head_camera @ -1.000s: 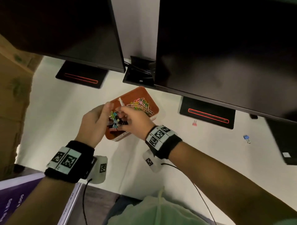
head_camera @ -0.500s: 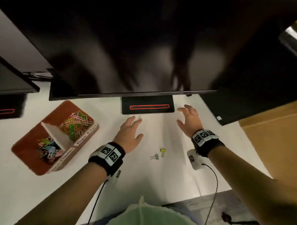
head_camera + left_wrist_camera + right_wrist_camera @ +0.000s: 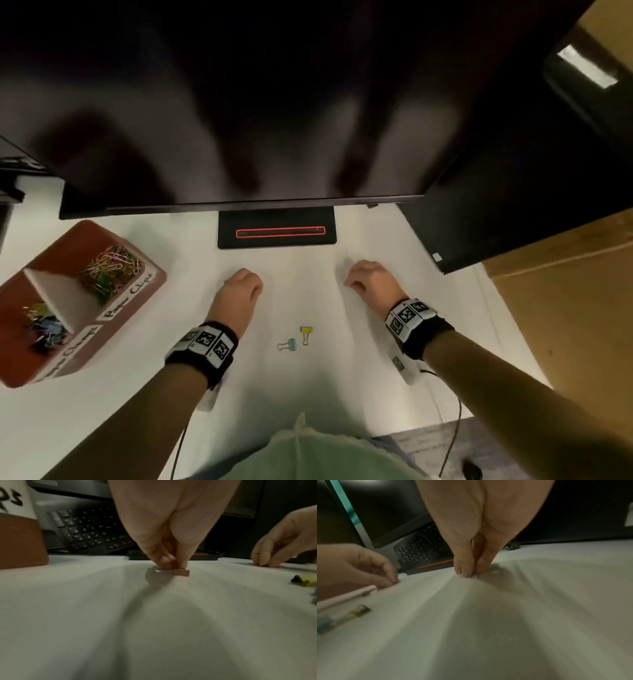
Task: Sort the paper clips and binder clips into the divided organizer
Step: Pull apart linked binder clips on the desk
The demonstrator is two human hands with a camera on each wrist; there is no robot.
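Note:
A red-brown divided organizer (image 3: 75, 240) stands at the left. Coloured paper clips (image 3: 109, 270) fill its far compartment and binder clips (image 3: 44, 325) its near one. My left hand (image 3: 239, 279) is down on the white table, and in the left wrist view its fingertips (image 3: 164, 561) pinch a pink binder clip (image 3: 181, 573). My right hand (image 3: 352, 281) also reaches down. In the right wrist view it (image 3: 471, 573) pinches a small clip (image 3: 474, 576), mostly hidden by the fingers. A yellow binder clip (image 3: 306, 332) and a blue binder clip (image 3: 289, 344) lie loose between my wrists.
A big dark monitor (image 3: 239, 102) overhangs the table, its base (image 3: 276, 229) just beyond my hands. A black keyboard (image 3: 89, 531) lies behind the base. A dark box (image 3: 513, 212) and brown cardboard (image 3: 565, 308) stand at the right. The table's near edge is by my body.
Both hands left the organizer and reached out open over the table to its right. Their fingers have now curled down, each pinching a clip on the table.

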